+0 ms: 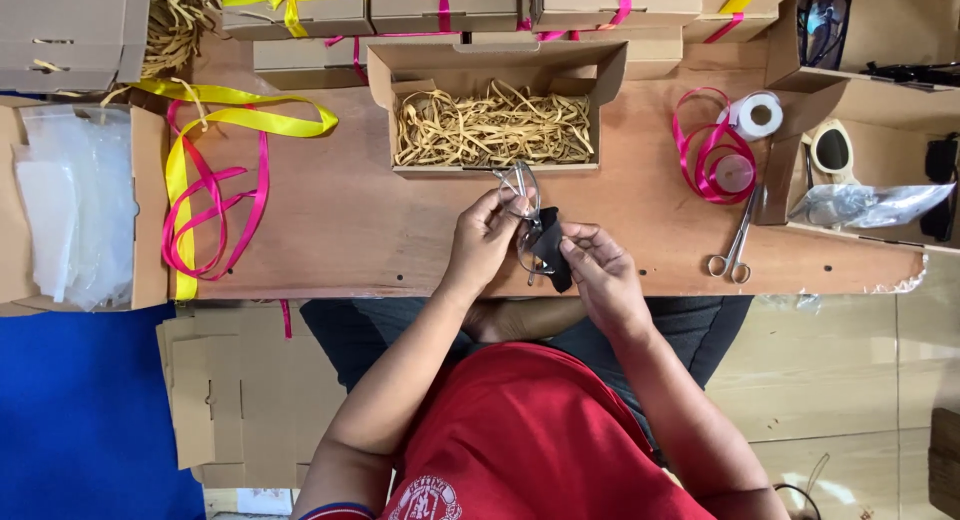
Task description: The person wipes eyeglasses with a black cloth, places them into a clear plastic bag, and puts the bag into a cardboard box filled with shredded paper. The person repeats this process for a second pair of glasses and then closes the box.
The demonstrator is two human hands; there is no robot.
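Two hands work above the table (350,230) edge: left hand (485,238) pinches clear glasses (524,195), right hand (598,265) presses black cloth (552,242) on them, w/ open box (495,120) just behind.

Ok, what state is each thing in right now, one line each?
Clear-framed glasses: held in left hand.
Small black cloth: pinched by right hand against the glasses.
Open cardboard box: lid up, filled with tan paper shred.
Metal scissors: closed, lying flat.
White tape roll: lying flat.
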